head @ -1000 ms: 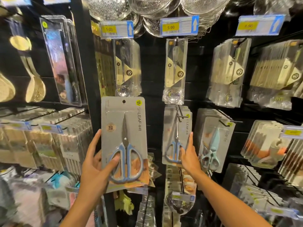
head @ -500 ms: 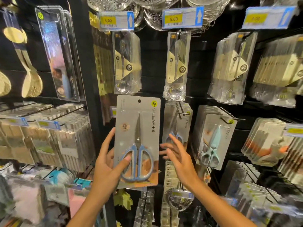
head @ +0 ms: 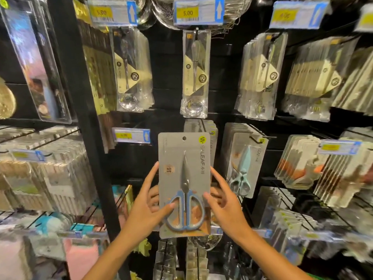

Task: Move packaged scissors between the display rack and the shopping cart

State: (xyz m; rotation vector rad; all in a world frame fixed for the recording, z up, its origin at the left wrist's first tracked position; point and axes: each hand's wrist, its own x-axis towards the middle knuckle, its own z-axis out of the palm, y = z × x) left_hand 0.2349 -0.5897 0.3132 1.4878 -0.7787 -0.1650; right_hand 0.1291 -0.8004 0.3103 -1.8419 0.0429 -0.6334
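Nearest to me, two bare forearms rise from the lower edge toward the scissors pack, which I take as the landmark. The left hand holds the pack's left edge: its thumb lies across the front over the blue handle loops, its forefinger runs straight up the edge, and the other fingers pass behind the card. The right hand meets the pack's right edge with spread, nearly straight fingers; the thumb tip touches the front by the right loop, and I cannot tell whether the rest grip from behind. The pack is a grey card, upright, blades pointing up, held in front of the display rack. Directly behind the pack hangs a row of like grey cards on a peg. Right of the pack hangs a pack of pale green scissors. Above the pack hang bagged ladles beneath a yellow price tag reading 5.00.
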